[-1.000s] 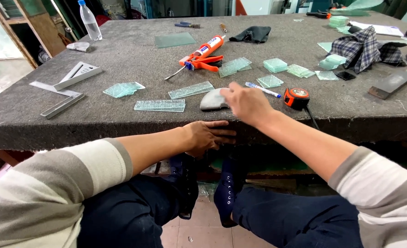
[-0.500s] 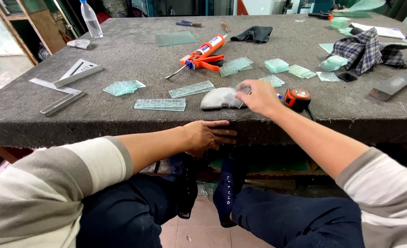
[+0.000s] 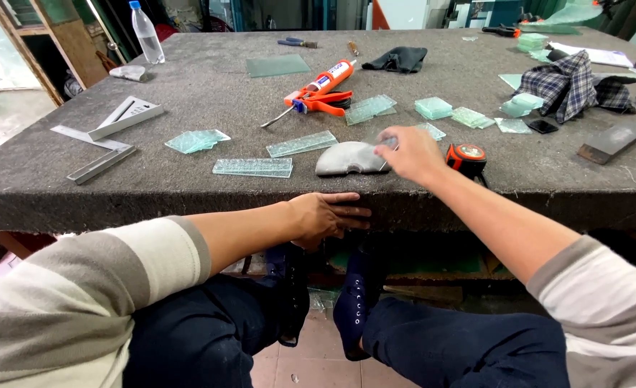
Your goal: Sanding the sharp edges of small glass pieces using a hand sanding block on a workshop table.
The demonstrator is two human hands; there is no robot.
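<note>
Hands, two, mine, entered as they lie at the front of the felt-covered table (image 3: 152, 190). Left hand (image 3: 325, 215): flat against the table's front edge, fingers spread and relaxed, gripping nothing, in the same spot as a second ago. Right hand (image 3: 412, 152): a second ago it lay over the middle of the grey half-round piece (image 3: 350, 159) with the fingers spread on top; half a second ago it had shifted toward the piece's right end; now its fingertips pinch that right end, blurred with motion, so I cannot tell how firm the hold is. The half-round piece itself sits flat on the felt near the front edge, curved side away from me, and has slid slightly to the left across these moments. I judge that the hand has gone from covering the piece to taking it by the end. Neighbouring items: orange and black tape measure (image 3: 467, 156) just beside my right wrist, unmoved; long clear glass strip (image 3: 253, 167) to the left of the piece, a second strip (image 3: 301, 144) behind it; small glass offcuts (image 3: 197, 140) farther left; orange caulking gun (image 3: 318, 93) behind; metal square (image 3: 106, 136) at far left; water bottle (image 3: 146, 32) at the back corner; checked cloth (image 3: 565, 82) at right. All of these lie as before.
</note>
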